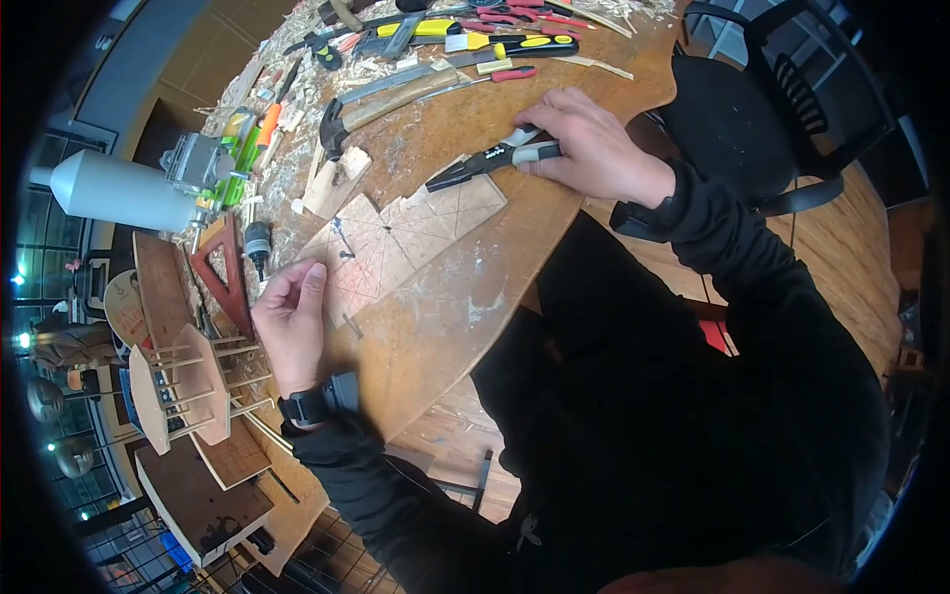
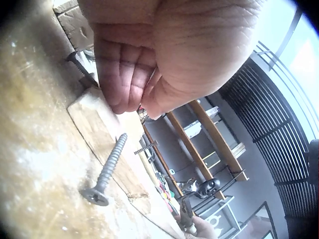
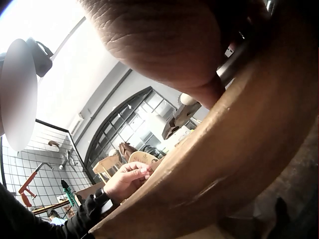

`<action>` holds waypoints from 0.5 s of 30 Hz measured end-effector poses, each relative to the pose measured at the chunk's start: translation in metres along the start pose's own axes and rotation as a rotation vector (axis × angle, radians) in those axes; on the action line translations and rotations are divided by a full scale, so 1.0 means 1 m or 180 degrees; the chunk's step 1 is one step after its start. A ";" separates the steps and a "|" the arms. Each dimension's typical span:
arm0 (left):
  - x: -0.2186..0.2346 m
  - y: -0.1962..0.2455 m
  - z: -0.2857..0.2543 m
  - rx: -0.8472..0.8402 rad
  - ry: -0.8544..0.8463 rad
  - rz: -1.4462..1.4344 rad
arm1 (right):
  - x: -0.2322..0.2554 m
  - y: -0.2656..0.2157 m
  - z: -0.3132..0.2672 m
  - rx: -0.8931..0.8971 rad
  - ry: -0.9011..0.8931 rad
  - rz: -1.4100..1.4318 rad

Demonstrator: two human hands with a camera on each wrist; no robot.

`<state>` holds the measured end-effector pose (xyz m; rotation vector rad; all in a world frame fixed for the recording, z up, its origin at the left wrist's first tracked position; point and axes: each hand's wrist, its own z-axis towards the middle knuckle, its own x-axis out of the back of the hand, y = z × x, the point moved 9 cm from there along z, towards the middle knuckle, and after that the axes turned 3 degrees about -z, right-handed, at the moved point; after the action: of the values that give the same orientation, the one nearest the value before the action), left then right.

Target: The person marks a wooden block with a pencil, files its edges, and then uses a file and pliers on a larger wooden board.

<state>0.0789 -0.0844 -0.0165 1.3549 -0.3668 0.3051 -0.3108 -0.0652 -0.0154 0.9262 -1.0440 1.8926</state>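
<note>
A thin wooden board with pencil lines lies on the workbench. At its left end my left hand has curled fingers, thumb at the board's edge; the left wrist view shows the fingertips over the board's corner. My right hand grips the pale grey handles of a pair of pliers, whose dark nose overlaps the board's far edge. Dark screws lie on the board. Another screw lies on the bench beside its near edge, and one more screw shows beside my left fingers.
Beyond the board lie a claw hammer, a wood offcut, a yellow-and-black brush and many shavings. On the left are a red triangular frame, a spray gun with a pale cup and a small wooden model.
</note>
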 end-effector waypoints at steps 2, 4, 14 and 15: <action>0.000 0.000 -0.001 -0.0011 -0.0010 0.0017 | -0.001 0.003 0.001 0.0011 0.0023 0.0021; 0.000 0.002 -0.001 -0.0009 -0.0007 0.0065 | -0.003 0.005 0.000 0.0023 0.0049 0.0041; 0.002 -0.003 -0.002 0.0021 -0.0021 0.0095 | 0.000 0.001 -0.007 0.0121 0.0322 -0.0096; 0.002 -0.004 -0.001 0.0016 -0.0024 0.0084 | 0.001 -0.001 -0.007 0.0167 0.0377 -0.0077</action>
<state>0.0827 -0.0839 -0.0191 1.3572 -0.3906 0.3231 -0.3124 -0.0586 -0.0170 0.8416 -0.9129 1.9382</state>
